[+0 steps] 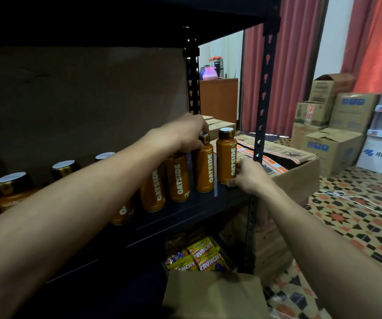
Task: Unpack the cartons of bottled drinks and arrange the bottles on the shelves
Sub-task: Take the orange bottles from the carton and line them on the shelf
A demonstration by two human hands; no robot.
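Both hands, left (pixel 185 135) and right (pixel 246 174), grip shelved bottles (pixel 205 169).

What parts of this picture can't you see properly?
Head view only.
Oatside bottle under the left arm: mostly covered.
Carton beside the shelf: flaps hide its contents.
Right hand on the end bottle: gripping or nudging, unclear.
Small print on its label: too tiny.

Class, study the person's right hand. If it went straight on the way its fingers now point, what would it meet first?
The rightmost bottle: the right hand seems to pinch its lower part. Just beyond stands the neighbouring bottle, gripped at its cap by the left hand.
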